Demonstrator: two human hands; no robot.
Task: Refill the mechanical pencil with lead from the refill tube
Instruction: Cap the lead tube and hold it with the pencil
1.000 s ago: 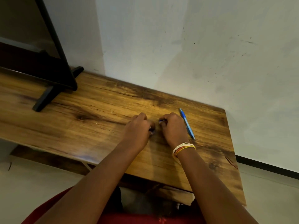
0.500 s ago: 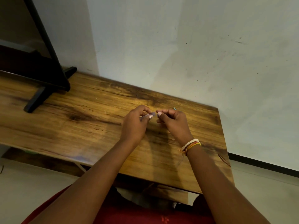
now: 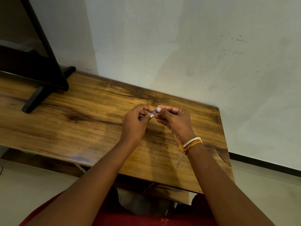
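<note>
Both hands are raised a little above the wooden table (image 3: 91, 128). My left hand (image 3: 135, 126) pinches the clear body of the small lead refill tube (image 3: 150, 113). The thumb and forefinger of my right hand (image 3: 175, 123) are closed on the tube's blue cap (image 3: 155, 110). The tube points up and to the right, from the left hand to the right one. The blue mechanical pencil does not show; my right hand covers the spot on the table where it lay.
A black screen (image 3: 32, 66) on a black foot (image 3: 34, 101) stands at the table's far left. A pale wall (image 3: 195, 54) runs behind the table. The table's right edge (image 3: 225, 144) is close to my right wrist, which wears thread bands.
Both hands have lifted off the table with the refill tube between them. The camera has shifted, and the blue pencil that lay beside my right hand is now hidden behind it.
</note>
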